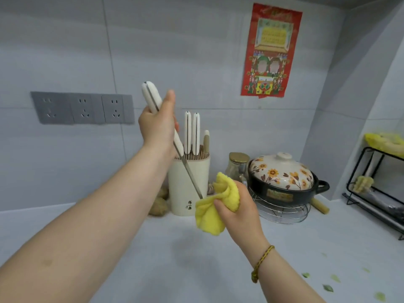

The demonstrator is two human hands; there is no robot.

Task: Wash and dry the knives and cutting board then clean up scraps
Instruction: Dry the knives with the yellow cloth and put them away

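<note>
My left hand grips the white handle of a knife, held up in front of the wall with the thin blade slanting down to the right. The blade tip runs into a yellow cloth that my right hand holds bunched around it. Behind them stands a cream knife block with three more handles sticking up. Small green scraps lie on the counter at the lower right. No cutting board is in view.
A flowered clay pot sits on a wire trivet to the right of the block, with a glass jar behind it. A black wire rack with a brush stands at the far right. Ginger pieces lie left of the block. Wall sockets are at left.
</note>
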